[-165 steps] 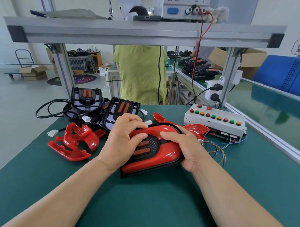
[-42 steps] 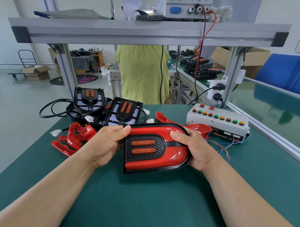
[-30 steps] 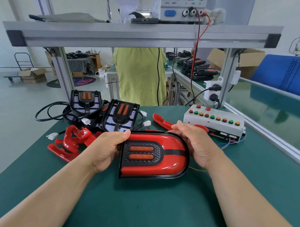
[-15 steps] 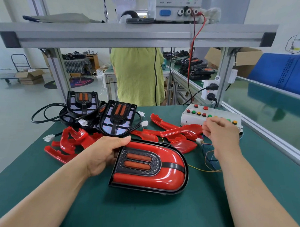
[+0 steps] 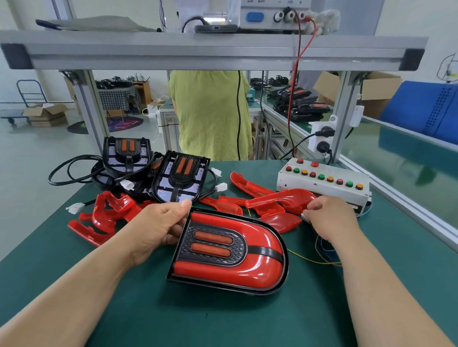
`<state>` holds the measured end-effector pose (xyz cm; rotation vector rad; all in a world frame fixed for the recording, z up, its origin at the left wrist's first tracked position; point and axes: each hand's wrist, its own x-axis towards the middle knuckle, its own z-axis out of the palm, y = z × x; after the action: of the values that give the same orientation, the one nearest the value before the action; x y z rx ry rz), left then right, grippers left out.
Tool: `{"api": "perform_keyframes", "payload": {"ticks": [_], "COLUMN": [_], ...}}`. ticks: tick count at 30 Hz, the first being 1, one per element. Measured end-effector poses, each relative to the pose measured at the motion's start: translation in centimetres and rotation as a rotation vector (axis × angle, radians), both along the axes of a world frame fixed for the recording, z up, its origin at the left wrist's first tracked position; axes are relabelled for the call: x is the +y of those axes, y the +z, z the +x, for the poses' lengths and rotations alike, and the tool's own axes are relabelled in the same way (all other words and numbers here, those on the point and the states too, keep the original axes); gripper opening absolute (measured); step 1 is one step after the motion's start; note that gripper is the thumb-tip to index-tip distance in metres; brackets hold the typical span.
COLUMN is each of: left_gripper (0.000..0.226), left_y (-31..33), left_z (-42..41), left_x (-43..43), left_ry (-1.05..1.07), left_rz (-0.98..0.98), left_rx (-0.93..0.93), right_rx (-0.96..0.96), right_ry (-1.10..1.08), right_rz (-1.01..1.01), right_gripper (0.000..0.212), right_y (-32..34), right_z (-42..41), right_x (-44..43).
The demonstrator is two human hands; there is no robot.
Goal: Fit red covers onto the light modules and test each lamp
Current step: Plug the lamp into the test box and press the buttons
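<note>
A lamp point(image 5: 235, 254) with its red cover fitted lies on the green bench in front of me. My left hand point(image 5: 158, 228) grips its flat left end, thumb on the top edge. My right hand point(image 5: 330, 218) pinches a small white connector point(image 5: 305, 215) on thin coloured wires, just right of the lamp. Loose red covers point(image 5: 273, 201) lie behind the lamp, more red covers point(image 5: 104, 215) sit at the left. Two bare black light modules point(image 5: 181, 177) with cables stand at the back left.
A white test box point(image 5: 323, 182) with a row of coloured buttons sits at the back right. Thin wires point(image 5: 321, 254) trail from it across the mat. An aluminium frame shelf point(image 5: 214, 53) with a power supply point(image 5: 275, 11) spans overhead. A person in a green shirt point(image 5: 212, 113) stands behind the bench.
My right hand let go of the lamp's round end, moved right toward the test box and took hold of the white connector. The lamp came to rest on the mat, still held at its left end.
</note>
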<state>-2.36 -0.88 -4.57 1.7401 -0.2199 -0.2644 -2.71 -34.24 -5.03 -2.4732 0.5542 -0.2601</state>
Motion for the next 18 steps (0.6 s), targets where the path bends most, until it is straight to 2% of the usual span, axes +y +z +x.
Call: {"api": "perform_keyframes", "payload": {"ticks": [1, 4, 9, 12, 15, 16, 18], "left_gripper": [0.076, 0.065, 0.060, 0.059, 0.042, 0.037, 0.030], "left_y": [-0.1, -0.1, -0.1, 0.4, 1.0, 1.1, 0.9], "left_z": [-0.1, -0.5, -0.6, -0.8, 0.2, 0.5, 0.8], "left_x": [-0.2, -0.5, -0.7, -0.9, 0.1, 0.6, 1.1], "left_ry": [-0.006, 0.009, -0.023, 0.026, 0.297, 0.377, 0.467], "left_rz": [0.015, 0.000, 0.042, 0.032, -0.005, -0.014, 0.003], "left_rx": [-0.019, -0.048, -0.041, -0.075, -0.132, -0.144, -0.169], "right_rx": [0.018, 0.082, 0.147, -0.013, -0.332, -0.404, -0.433], "right_ry": [0.011, 0.044, 0.041, -0.069, -0.166, -0.147, -0.013], "right_rz": [-0.023, -0.057, -0.149, -0.141, -0.001, 0.051, 0.135], "right_gripper": [0.005, 0.022, 0.011, 0.018, 0.014, 0.010, 0.011], "right_y": [0.1, 0.2, 0.3, 0.3, 0.7, 1.0, 1.3], "right_z": [-0.1, -0.2, -0.3, -0.1, -0.1, -0.2, -0.4], "right_x": [0.0, -0.1, 0.1, -0.1, 0.4, 0.8, 1.8]}}
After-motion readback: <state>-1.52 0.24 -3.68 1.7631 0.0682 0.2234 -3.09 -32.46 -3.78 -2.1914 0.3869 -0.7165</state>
